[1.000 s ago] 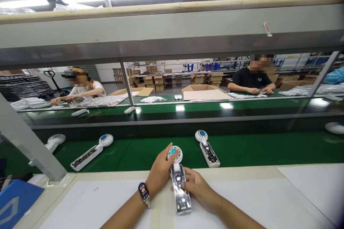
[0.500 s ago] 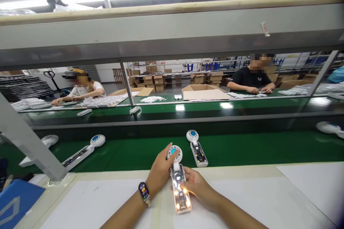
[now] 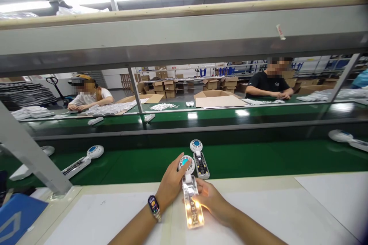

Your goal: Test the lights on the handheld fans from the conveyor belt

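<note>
The left hand (image 3: 171, 182) pinches the fan head while the right hand (image 3: 211, 199) clasps the lit fan unit (image 3: 192, 199), steadying it flat on the near white bench (image 3: 100, 218).

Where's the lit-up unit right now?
Head view, bottom centre: the lit unit lies on the white bench between the left hand and right hand, just short of the green belt.

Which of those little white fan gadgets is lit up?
The fan held in both hands, left hand and right hand: its handle glows orange. The fans on the green belt are dark.
</note>
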`<action>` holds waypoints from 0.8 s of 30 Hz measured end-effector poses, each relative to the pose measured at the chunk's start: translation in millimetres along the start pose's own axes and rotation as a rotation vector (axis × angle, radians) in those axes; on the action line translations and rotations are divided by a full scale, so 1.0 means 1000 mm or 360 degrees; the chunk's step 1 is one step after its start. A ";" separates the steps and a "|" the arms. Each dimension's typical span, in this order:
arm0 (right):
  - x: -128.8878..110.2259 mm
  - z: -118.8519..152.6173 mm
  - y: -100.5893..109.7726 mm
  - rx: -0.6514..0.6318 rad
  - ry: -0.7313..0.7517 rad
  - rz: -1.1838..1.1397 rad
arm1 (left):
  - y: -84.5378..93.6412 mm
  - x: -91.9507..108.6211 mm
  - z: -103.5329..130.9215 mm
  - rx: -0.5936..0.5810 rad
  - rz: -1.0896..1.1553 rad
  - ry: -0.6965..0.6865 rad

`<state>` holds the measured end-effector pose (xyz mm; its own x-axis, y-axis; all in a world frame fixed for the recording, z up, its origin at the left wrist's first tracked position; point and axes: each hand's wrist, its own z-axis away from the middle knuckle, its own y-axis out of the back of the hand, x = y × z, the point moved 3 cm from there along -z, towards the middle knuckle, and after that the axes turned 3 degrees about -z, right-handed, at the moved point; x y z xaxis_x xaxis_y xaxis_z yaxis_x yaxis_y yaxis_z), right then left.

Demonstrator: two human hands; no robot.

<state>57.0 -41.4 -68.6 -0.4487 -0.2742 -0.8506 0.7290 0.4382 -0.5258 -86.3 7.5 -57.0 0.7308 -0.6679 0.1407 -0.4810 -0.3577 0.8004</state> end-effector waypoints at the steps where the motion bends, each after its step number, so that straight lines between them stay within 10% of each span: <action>1: 0.000 0.000 0.000 -0.0001 0.0012 -0.0010 | 0.000 0.000 0.000 0.0011 0.0000 -0.0008; 24: 0.005 -0.002 0.005 -0.0091 0.0061 -0.0037 | 0.005 0.005 -0.001 0.0094 0.0070 -0.0066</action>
<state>57.7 -38.5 -75.3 -0.4853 -0.2525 -0.8371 0.6881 0.4805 -0.5438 -85.0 2.8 -51.4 0.6883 -0.7098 0.1496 -0.5408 -0.3647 0.7580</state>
